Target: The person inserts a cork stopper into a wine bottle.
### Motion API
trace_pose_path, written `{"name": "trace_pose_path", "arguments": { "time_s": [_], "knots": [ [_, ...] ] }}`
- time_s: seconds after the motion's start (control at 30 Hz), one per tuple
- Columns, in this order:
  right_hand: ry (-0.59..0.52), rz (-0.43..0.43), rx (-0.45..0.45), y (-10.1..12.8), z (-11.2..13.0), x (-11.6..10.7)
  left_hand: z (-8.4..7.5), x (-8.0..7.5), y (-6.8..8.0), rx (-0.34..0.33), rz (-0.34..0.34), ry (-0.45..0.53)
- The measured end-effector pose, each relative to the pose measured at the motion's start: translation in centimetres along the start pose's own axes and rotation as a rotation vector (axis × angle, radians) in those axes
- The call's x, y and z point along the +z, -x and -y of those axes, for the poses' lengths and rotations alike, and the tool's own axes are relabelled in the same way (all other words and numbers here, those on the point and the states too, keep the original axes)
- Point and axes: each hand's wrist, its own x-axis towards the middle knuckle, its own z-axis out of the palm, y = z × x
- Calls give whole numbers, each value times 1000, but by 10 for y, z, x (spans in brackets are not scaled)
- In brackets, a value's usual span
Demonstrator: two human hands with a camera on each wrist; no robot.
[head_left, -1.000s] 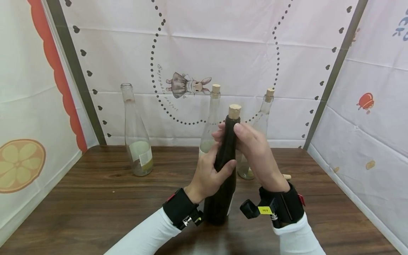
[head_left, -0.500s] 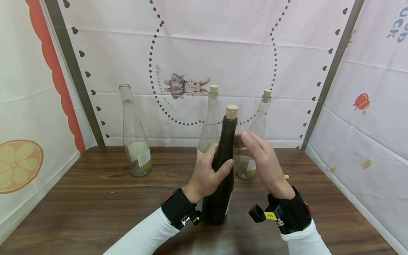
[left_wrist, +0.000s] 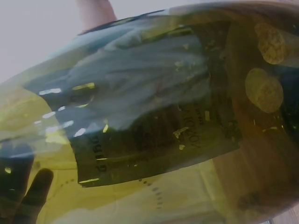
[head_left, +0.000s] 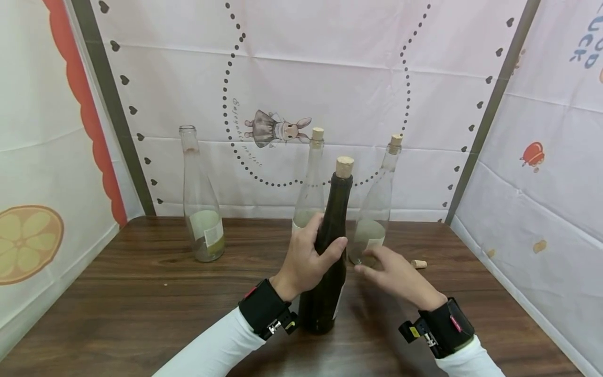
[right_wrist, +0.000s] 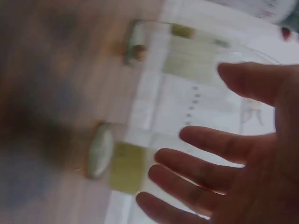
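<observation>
My left hand point(head_left: 303, 256) grips a dark wine bottle point(head_left: 335, 209) around its body, thumb on the near side. The bottle stands slightly tilted, and a pale cork point(head_left: 345, 167) sticks out of its mouth. In the left wrist view, the bottle's greenish glass point(left_wrist: 215, 177) fills the picture, its label showing through. My right hand point(head_left: 402, 276) is apart from the bottle, low over the table on its right side. Its fingers point(right_wrist: 201, 168) are spread and hold nothing in the right wrist view. A loose cork point(head_left: 418, 264) lies on the table just beyond this hand.
An uncorked clear bottle point(head_left: 201, 209) stands at the back left. Two corked clear bottles stand behind the dark one: a middle bottle point(head_left: 311, 183), partly hidden, and a right bottle point(head_left: 379, 201). White printed cloth point(head_left: 353, 94) walls in the wooden table point(head_left: 141, 303).
My right hand has left the dark bottle's neck and moved down and right toward the table. The left hand keeps its grip; the cork stays in the bottle.
</observation>
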Motion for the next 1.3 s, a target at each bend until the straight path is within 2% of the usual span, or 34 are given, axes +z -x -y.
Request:
{"name": "trace_pose_path", "arguments": {
  "time_s": [0.2,0.4,0.63,0.97,1.13,1.3],
  "knots": [
    [139,141,76,5,-13,18,-1,-1,0,0,8,-10],
    [195,174,99,6,-15,24,-4,-2,-2,-1,6,-25],
    [173,212,118,6,-21,29,-4,-4,-3,-14,37,-32],
    [133,214,95,4,-28,35,-2,-10,-4,-4,81,-43],
    [156,214,49,3,-40,38,1,-17,-8,-15,64,-79],
    [140,223,107,3,-28,33,5,-28,-15,18,13,-111]
  ]
}}
